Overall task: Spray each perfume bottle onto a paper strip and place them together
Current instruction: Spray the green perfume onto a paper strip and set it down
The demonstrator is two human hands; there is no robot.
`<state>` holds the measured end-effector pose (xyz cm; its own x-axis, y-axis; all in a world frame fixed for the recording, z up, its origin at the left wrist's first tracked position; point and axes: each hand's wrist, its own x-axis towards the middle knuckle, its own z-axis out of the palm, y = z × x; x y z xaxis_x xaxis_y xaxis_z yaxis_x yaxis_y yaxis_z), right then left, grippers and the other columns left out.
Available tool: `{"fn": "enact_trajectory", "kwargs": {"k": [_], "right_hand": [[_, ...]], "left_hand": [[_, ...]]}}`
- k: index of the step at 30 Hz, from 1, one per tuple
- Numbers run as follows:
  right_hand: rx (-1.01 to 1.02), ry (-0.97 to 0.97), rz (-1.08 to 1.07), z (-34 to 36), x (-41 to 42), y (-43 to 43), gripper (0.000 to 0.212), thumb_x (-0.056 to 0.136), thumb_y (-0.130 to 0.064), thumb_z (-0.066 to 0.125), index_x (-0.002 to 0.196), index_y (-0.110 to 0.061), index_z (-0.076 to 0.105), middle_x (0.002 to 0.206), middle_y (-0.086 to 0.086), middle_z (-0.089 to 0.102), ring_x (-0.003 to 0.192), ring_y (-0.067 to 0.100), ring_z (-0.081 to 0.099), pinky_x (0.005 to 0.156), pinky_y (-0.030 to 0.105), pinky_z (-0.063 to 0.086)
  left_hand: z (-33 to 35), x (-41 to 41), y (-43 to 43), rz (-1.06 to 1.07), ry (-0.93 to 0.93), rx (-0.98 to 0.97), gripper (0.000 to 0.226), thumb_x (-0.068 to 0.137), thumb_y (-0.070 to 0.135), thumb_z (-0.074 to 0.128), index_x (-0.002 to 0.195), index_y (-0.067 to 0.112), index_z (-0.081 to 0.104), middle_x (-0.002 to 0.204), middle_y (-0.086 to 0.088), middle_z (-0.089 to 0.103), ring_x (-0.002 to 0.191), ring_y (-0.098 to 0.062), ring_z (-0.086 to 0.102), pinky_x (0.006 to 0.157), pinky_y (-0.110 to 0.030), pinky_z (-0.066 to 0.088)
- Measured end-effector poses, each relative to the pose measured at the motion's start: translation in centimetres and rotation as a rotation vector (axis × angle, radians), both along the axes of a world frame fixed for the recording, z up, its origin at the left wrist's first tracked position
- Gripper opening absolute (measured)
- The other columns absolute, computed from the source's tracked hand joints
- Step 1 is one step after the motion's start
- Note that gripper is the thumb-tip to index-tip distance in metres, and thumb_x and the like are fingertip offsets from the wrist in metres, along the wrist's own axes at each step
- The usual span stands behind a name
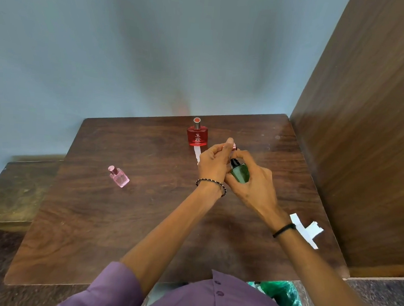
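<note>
While right hand (253, 182) wraps small dark green glass bottle (240, 174) above brown wooden table (97, 229), left hand (213, 163) pinches pinkish cap (231, 146) just above its black nozzle. Progress: red square bottle (197, 135) beyond grip, white paper strip (197, 153) touching its base, likely done. Green bottle in progress. Small pink bottle (118, 176) well left of grip, apparently untouched. Spare white strips (306, 229) near right wrist, close to table edge. Wooden panel (362, 139) right of grip limits room; open tabletop left.
</note>
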<state>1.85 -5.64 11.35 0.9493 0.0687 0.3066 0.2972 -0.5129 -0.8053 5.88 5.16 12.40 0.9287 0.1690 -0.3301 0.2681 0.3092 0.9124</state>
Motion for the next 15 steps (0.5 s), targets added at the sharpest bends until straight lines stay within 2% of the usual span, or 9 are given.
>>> {"fn": "enact_trajectory", "kwargs": {"k": [3, 5, 8, 11, 15], "right_hand": [[0.034, 0.004, -0.052, -0.44, -0.33, 0.33, 0.036, 0.087, -0.035, 0.074, 0.118, -0.036, 0.057, 0.074, -0.026, 0.067, 0.063, -0.002, 0.064, 0.055, 0.006, 0.044], [0.061, 0.018, -0.084, -0.64, -0.48, 0.29, 0.037, 0.086, -0.034, 0.074, 0.118, -0.035, 0.056, 0.079, -0.023, 0.067, 0.071, -0.002, 0.065, 0.059, 0.005, 0.045], [0.08, 0.032, -0.106, -0.62, -0.63, -0.17, 0.038, 0.084, -0.037, 0.071, 0.118, -0.033, 0.055, 0.093, -0.02, 0.068, 0.081, 0.0, 0.065, 0.064, 0.005, 0.046], [0.066, 0.052, -0.082, -0.41, -0.62, -0.4, 0.039, 0.084, -0.035, 0.072, 0.12, -0.034, 0.056, 0.09, -0.02, 0.067, 0.077, 0.0, 0.065, 0.062, 0.006, 0.046], [0.049, 0.082, -0.041, -0.41, -0.65, -0.15, 0.041, 0.086, -0.03, 0.074, 0.122, -0.037, 0.056, 0.088, -0.029, 0.067, 0.076, -0.007, 0.065, 0.063, 0.004, 0.045]], "left_hand": [[-0.05, -0.08, 0.07, 0.001, -0.013, -0.007, 0.02, 0.09, 0.03, 0.074, 0.086, 0.01, 0.074, 0.072, 0.001, 0.073, 0.068, -0.01, 0.07, 0.063, -0.022, 0.058], [-0.02, -0.12, 0.21, -0.003, -0.017, -0.021, 0.02, 0.09, 0.029, 0.073, 0.087, 0.009, 0.075, 0.079, -0.003, 0.074, 0.076, -0.016, 0.071, 0.068, -0.027, 0.061], [-0.15, -0.08, 0.68, -0.013, -0.014, -0.039, 0.018, 0.091, 0.028, 0.072, 0.086, 0.011, 0.075, 0.087, -0.008, 0.075, 0.084, -0.02, 0.073, 0.07, -0.031, 0.063], [-0.14, -0.24, 0.96, -0.015, -0.009, -0.058, 0.019, 0.091, 0.026, 0.073, 0.089, 0.008, 0.074, 0.088, -0.01, 0.075, 0.086, -0.023, 0.073, 0.071, -0.033, 0.063], [0.18, -0.54, 1.02, -0.02, -0.013, -0.074, 0.016, 0.091, 0.025, 0.073, 0.088, 0.009, 0.074, 0.086, -0.009, 0.075, 0.082, -0.021, 0.073, 0.064, -0.028, 0.061]]}}
